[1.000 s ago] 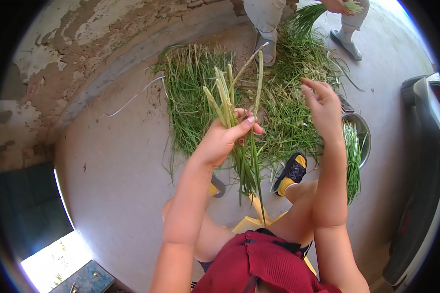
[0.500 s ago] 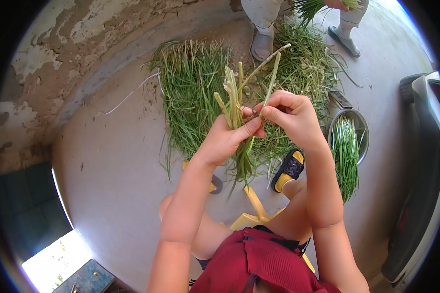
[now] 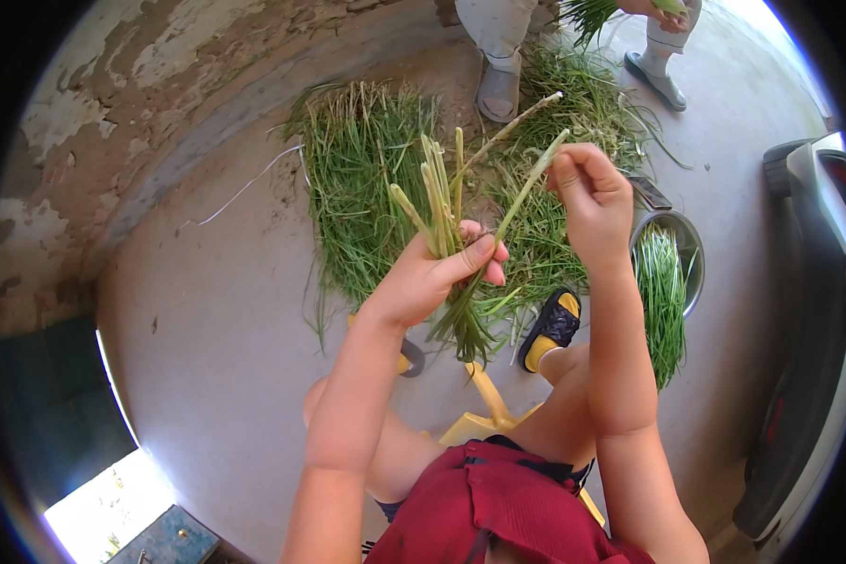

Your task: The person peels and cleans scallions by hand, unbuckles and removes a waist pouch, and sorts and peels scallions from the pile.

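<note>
My left hand point(image 3: 439, 273) is closed around a small bunch of garlic chives point(image 3: 436, 188), pale stem ends up and green leaves hanging below. One longer, brownish stem point(image 3: 509, 136) sticks out of the bunch to the upper right. My right hand point(image 3: 592, 193) is up and to the right, thumb and fingers pinching a single garlic chive stalk point(image 3: 526, 191) near its pale end. That stalk slants down to my left thumb, so both hands touch it.
A wide heap of garlic chives point(image 3: 367, 179) lies on the floor ahead, with a looser heap point(image 3: 573, 113) beside it. At right are a metal bowl point(image 3: 694, 254) of chives and a phone point(image 3: 650, 193). Another person's hand point(image 3: 663, 11) holds greens. A vehicle point(image 3: 808, 310) stands far right.
My right hand has moved up and right, away from my left hand, and now pinches the upper end of the stalk. My left hand keeps its grip on the bunch.
</note>
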Demonstrator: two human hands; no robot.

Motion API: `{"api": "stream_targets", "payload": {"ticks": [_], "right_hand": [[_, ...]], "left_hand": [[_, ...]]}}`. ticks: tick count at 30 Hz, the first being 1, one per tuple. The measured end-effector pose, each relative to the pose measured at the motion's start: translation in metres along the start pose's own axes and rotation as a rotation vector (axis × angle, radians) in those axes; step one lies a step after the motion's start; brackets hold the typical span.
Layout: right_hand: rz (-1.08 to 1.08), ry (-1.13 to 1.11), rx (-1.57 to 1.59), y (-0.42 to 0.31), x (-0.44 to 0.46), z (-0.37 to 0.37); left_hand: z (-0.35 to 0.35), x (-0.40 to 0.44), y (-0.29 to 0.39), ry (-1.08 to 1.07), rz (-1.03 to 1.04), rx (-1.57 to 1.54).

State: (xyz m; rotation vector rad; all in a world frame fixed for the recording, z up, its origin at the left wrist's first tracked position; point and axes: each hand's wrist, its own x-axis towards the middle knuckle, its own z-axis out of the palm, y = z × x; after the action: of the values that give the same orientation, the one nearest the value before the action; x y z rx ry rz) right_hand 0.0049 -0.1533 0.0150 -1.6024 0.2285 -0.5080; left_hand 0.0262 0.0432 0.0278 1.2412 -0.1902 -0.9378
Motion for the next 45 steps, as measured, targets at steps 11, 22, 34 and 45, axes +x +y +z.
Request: {"api": "stream_targets", "payload": {"ticks": [11,22,34,45], "right_hand": [[0.078,0.491,0.090,0.024,0.031,-0.062],[0.414,-0.124,-0.108,-0.012,0.016,-0.035],[0.378,-0.208,0.204,-0.001,-0.009,0.008],[0.425,-0.287,0.263,-0.009,-0.001,-0.003]], "left_hand": [[0.000,0.001,-0.001,-0.053,-0.033,0.103],[0.001,0.016,-0.018,0.040,-0.061,0.139],[0.006,0.013,-0.026,0.194,0.078,0.249],[0.004,0.013,-0.018,0.125,-0.014,0.024]]}}
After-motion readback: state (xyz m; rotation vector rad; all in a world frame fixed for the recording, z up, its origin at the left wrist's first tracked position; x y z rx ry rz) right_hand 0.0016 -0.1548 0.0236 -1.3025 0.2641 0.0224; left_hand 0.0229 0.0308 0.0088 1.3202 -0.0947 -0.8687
